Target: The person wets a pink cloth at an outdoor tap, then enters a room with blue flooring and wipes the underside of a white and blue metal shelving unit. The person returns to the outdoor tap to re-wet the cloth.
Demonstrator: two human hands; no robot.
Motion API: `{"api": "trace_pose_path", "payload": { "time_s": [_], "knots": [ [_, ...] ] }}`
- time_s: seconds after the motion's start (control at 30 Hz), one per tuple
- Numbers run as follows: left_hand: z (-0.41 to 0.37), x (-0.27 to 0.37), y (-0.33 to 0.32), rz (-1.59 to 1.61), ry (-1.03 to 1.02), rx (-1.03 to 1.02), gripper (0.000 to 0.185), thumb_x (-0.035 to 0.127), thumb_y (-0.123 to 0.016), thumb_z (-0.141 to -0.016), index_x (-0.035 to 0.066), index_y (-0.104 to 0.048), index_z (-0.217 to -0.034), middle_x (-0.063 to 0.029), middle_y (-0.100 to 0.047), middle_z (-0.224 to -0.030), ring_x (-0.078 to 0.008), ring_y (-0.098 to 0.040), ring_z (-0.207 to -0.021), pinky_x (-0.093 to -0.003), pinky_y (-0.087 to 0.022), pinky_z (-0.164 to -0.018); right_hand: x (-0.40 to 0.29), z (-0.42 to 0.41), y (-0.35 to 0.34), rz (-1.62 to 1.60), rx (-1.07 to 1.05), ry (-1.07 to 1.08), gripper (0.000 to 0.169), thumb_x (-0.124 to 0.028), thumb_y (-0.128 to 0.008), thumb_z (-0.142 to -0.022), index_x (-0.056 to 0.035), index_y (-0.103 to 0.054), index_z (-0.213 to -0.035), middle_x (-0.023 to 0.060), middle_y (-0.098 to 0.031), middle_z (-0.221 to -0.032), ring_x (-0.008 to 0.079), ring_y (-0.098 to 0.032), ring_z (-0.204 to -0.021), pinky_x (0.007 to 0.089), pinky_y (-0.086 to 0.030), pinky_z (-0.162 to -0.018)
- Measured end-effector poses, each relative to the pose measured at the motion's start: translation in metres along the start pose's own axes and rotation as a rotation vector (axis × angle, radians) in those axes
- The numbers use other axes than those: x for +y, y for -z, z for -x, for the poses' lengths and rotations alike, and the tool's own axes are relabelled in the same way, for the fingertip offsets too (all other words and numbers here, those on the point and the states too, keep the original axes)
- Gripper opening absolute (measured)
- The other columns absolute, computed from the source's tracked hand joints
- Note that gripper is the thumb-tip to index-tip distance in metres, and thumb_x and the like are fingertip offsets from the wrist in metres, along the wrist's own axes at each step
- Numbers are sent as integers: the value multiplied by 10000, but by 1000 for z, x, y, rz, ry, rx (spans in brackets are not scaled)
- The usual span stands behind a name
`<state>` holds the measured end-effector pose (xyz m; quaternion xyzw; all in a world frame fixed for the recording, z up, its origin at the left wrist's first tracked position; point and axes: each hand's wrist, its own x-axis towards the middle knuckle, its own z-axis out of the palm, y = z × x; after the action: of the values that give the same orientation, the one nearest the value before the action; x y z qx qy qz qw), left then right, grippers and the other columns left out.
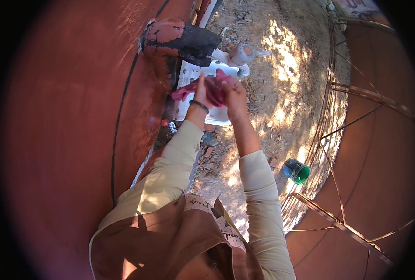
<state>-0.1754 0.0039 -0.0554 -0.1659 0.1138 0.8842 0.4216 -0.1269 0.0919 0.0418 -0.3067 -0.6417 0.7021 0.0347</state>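
Observation:
A dark pink cloth (217, 91) is bunched between my two hands, over a white basin or sink (188, 71). My left hand (202, 93), with a dark band at the wrist, is on the cloth's left part, and one end of the cloth hangs out to its left. My right hand (234, 93) grips the cloth's right side with bent fingers. A pipe end, partly black (198, 43), juts from the red wall just beyond the hands. Beside it is a whitish plastic container (241, 55), above the basin's far right corner.
A red-brown wall (71, 105) with a black line rises close on the left. Right of the basin lies dirt ground (260, 105) with stones and rubble. A dark bucket, green inside (296, 171), lies tipped near thin metal bars (333, 217) on the right.

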Motion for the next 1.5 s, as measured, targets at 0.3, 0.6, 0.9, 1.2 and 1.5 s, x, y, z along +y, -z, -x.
{"api": "trace_pose_path", "payload": {
  "time_s": [0.3, 0.6, 0.9, 1.2, 1.5],
  "knots": [
    [10, -60, -72, -54, -61, -90, 463, 342, -444, -998, 166, -456, -1425, -41, -558, -1320, -187, -532, -1215, -329, -409, -1038, 43, -29, 44, 852, 379, 394, 423, -274, -598, -927, -12, -566, -1258, 238, -509, -1353, 399, -507, -1230, 450, -442, -959],
    [-1, -63, -75, -159, -1, 109, 313, 396, -488, -954, 153, -583, -1126, 35, -639, -1056, -117, -601, -928, -302, -489, -725, 18, -46, 43, 345, 234, 96, 366, -207, -561, -940, -4, -558, -1244, 190, -634, -1145, 281, -613, -1043, 377, -473, -908],
    [0, -65, -45, -19, 135, 62, 537, 592, -483, -955, 117, -579, -1186, -43, -657, -1100, -169, -611, -1032, -347, -493, -901, -2, -33, 43, 716, 270, 67, 307, -125, -565, -870, -53, -599, -1166, 254, -651, -1052, 427, -643, -911, 501, -506, -795],
    [-21, -51, -31, 23, -160, 230, 429, 421, -386, -1035, 100, -556, -1262, -81, -619, -1234, -218, -605, -1118, -376, -488, -974, -4, 37, 4, 915, 37, 496, 395, -151, -727, -756, -76, -548, -1100, 217, -663, -912, 433, -648, -823, 477, -510, -679],
    [-59, -9, 62, 276, -197, -246, 496, 559, -473, -982, 117, -599, -1168, -49, -665, -996, -188, -654, -927, -377, -554, -821, -15, 33, -25, 1033, 101, 403, 369, -188, -675, -777, -66, -514, -1085, 264, -664, -795, 482, -641, -754, 560, -493, -669]
  ]
}}
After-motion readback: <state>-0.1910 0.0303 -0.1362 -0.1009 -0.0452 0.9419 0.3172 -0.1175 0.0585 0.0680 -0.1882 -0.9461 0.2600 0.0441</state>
